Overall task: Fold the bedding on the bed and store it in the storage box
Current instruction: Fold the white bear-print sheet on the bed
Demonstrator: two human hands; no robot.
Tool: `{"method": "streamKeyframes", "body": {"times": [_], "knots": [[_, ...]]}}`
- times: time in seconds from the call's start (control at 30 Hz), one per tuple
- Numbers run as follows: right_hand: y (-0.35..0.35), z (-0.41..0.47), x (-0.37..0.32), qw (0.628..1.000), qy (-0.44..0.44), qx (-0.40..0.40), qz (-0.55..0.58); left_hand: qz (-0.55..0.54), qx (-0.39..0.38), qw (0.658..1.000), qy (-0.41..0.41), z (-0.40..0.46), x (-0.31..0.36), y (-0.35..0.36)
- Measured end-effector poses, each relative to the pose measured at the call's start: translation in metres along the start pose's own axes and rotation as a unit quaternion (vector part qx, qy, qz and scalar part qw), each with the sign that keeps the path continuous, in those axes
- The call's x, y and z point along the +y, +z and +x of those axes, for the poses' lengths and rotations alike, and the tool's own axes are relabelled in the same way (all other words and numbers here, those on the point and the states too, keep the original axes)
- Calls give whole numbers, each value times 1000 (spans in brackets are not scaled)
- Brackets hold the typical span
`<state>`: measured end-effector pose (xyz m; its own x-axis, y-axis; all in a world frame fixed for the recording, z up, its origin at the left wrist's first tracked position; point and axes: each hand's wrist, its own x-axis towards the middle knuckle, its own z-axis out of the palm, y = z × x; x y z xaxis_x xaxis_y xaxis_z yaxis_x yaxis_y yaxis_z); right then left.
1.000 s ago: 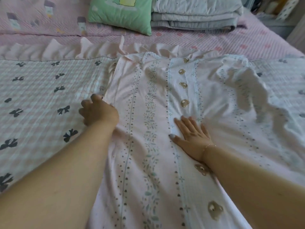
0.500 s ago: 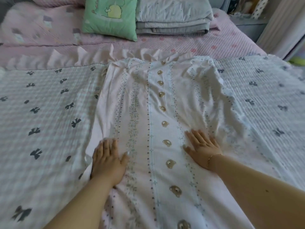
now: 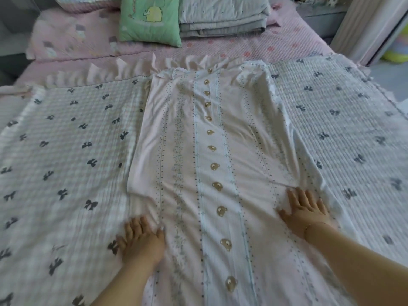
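Observation:
A long pale pink sheet (image 3: 220, 151) printed with a row of little bears and dotted stripes lies folded into a strip down the middle of the bed. It rests on a white quilt with dark bows (image 3: 66, 162) that is spread wide to both sides. My left hand (image 3: 141, 239) lies flat on the sheet's left edge near me, fingers straight. Palm down with its fingers spread, my right hand (image 3: 306, 210) presses the sheet's rumpled right edge.
At the head of the bed sit a green cartoon pillow (image 3: 152, 18) and a stack of folded grey blankets (image 3: 223, 16) on a pink bedspread (image 3: 242, 47). The bed's right edge (image 3: 388, 93) drops to the floor. No storage box is in view.
Both hands slid down the sheet toward me, smoothing it; the left moved to the left edge, the right outward to the right edge. My view pulled back.

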<state>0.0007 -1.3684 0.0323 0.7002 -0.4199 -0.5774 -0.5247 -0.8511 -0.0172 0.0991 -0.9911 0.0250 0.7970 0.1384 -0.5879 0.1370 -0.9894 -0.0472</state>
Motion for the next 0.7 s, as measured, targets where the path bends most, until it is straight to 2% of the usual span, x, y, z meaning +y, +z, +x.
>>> {"method": "streamKeyframes", "body": {"times": [0.07,0.13,0.2,0.3,0.53,0.7], "knots": [[13,-21,-16,999,-30,27,-8,-6,40,998,54,-32,19,10],[32,-46,-35,995,-91,34,-12,-6,72,986,154,-67,41,30],[54,-73,-46,992,-124,4,-4,9,36,979,200,-96,52,53],[84,-106,-37,993,-111,-25,-7,36,-29,986,161,-121,42,85],[111,-163,4,992,-104,-61,-23,71,-76,990,100,-171,-9,119],[127,-194,23,993,-80,-81,-28,73,-103,988,84,-208,-34,135]]}}
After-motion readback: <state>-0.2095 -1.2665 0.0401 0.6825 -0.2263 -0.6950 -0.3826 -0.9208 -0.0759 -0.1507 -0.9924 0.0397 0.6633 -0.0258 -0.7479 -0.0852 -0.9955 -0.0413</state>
